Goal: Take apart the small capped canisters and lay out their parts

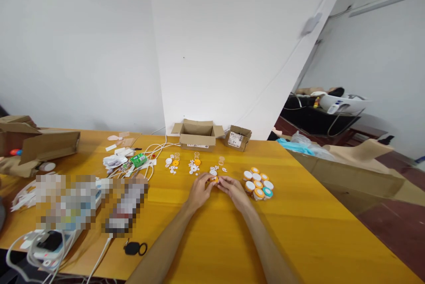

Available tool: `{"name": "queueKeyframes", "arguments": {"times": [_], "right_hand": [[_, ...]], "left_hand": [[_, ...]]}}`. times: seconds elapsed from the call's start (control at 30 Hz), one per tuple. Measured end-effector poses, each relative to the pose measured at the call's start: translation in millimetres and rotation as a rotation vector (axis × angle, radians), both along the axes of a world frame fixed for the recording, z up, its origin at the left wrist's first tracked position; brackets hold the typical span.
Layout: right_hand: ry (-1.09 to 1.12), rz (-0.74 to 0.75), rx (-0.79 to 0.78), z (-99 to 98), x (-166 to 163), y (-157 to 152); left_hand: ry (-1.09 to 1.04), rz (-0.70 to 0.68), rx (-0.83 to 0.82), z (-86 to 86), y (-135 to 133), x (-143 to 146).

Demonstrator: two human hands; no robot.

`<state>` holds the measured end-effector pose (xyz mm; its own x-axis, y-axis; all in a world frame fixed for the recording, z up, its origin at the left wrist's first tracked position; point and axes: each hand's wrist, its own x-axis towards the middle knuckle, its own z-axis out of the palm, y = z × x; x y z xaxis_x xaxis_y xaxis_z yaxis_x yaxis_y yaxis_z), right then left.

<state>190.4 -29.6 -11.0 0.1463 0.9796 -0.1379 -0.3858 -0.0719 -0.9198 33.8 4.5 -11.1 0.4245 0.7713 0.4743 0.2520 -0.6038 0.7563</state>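
Observation:
My left hand (pixel 199 191) is closed around the edge of a small orange round cap (pixel 215 179), low over the table. From the other side, the bent fingers of my right hand (pixel 234 190) pinch at the same cap; a tiny part at their tips would be too small to make out. Just beyond the fingers lie a white disc (pixel 213 172), small white gear-like pieces (pixel 224 169) and a clear plastic cup (pixel 221 160). Farther left are similar groups with an orange cap (pixel 197 162) and another orange cap (pixel 175 163). Several lidded small jars (pixel 256 184) stand right of my right hand.
An open cardboard box (pixel 198 141) and a smaller box (pixel 238 138) stand against the wall. Cables, a green packet (pixel 138 160), a power strip (pixel 79 226) and a phone (pixel 128 206) occupy the left side. A black key fob (pixel 133 248) lies near the front edge.

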Motion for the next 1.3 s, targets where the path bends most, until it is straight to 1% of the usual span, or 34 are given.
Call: {"name": "queueKeyframes", "arguments": {"times": [0.17, 0.43, 0.63, 0.77, 0.87, 0.97, 1.1, 1.3], "right_hand": [[-0.045, -0.062, -0.013, -2.2, 6, 1], [-0.079, -0.079, -0.006, -3.2, 6, 1], [-0.121, -0.13, 0.026, -7.5, 8, 4], [-0.117, -0.143, 0.029, -9.4, 9, 6], [-0.119, -0.142, 0.035, -10.5, 9, 6], [-0.123, -0.137, 0.042, -10.9, 10, 6], [-0.115, -0.143, 0.035, -9.7, 9, 6], [-0.104, -0.162, 0.023, -7.1, 8, 5]], "left_hand": [[0.052, -0.004, -0.001, -0.2, -1, 1], [0.164, -0.021, 0.004, -1.8, 2, 5], [0.236, 0.039, 0.008, -8.5, 12, 11], [0.218, 0.088, -0.017, -14.7, 17, 15], [0.196, 0.126, -0.034, -16.0, 20, 18], [0.179, 0.147, -0.036, -13.3, 19, 19], [0.188, 0.141, -0.042, -7.4, 18, 20], [0.108, 0.129, -0.118, -2.2, 17, 20]]}}
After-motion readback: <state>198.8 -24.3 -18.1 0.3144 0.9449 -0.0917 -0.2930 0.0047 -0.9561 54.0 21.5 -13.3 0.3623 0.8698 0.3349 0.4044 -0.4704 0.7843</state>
